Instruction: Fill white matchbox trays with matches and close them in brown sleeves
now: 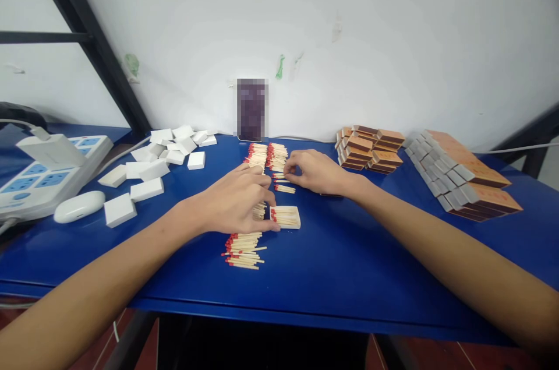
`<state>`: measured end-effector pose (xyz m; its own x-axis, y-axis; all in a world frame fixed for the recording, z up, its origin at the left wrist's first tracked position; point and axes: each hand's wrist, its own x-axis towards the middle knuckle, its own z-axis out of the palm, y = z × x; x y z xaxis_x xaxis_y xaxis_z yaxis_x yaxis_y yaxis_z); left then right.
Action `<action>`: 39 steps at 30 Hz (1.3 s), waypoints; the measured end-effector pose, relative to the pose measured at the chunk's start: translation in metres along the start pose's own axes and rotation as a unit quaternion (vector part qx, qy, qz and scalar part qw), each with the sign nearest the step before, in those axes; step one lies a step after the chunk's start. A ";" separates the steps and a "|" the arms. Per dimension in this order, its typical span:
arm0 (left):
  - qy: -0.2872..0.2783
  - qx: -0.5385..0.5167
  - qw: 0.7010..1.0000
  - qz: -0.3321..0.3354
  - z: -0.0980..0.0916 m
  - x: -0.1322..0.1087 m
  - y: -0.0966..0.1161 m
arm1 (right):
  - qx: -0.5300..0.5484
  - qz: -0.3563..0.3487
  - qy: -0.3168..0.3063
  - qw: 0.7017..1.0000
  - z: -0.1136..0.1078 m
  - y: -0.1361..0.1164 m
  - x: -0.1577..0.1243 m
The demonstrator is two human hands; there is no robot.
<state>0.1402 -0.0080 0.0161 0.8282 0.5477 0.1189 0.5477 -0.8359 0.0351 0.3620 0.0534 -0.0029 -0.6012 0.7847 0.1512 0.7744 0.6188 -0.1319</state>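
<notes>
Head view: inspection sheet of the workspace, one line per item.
Surface: blue table.
Job's things: open tray of matches; loose match piles; white inner trays; orange matchbox sleeves, more stacks at right.
Clutter: white mouse-like case; blurred object against the wall.
Grip: left hand touches the tray; right hand picks at matches.
Cables: power strip with lead.
Surroundings: white wall, black frame.

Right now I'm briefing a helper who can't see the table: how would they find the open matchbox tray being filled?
On the blue table, look at the middle, between the white empty trays on the left and the brown box stacks on the right. The small white tray lies by the left hand fingertips. It alone holds matches in a tray, red heads leftward; the other matches lie loose.
</notes>
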 end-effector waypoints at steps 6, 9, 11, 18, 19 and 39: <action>0.008 0.002 1.000 0.011 0.001 0.000 -0.001 | 0.003 0.005 -0.004 1.000 0.000 0.000 0.000; 0.003 0.002 1.000 0.006 0.000 0.000 -0.001 | 0.016 0.000 -0.016 1.000 0.001 0.004 0.001; 0.000 0.002 1.000 0.001 0.000 0.000 0.000 | 0.030 -0.005 -0.027 0.999 0.000 0.005 0.000; 0.000 0.001 1.000 -0.001 0.000 0.000 0.000 | 0.069 -0.015 -0.066 0.995 -0.009 0.002 -0.002; 0.000 0.001 1.000 -0.002 0.000 0.000 0.000 | 0.071 -0.016 -0.067 0.995 -0.010 0.002 -0.002; 0.005 -0.001 1.000 0.000 0.001 0.000 -0.001 | 0.075 0.004 -0.037 0.997 -0.003 -0.002 -0.001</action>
<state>0.1395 -0.0071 0.0147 0.8266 0.5479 0.1284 0.5480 -0.8356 0.0377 0.3616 0.0513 -0.0002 -0.6118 0.7872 0.0776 0.7450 0.6065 -0.2778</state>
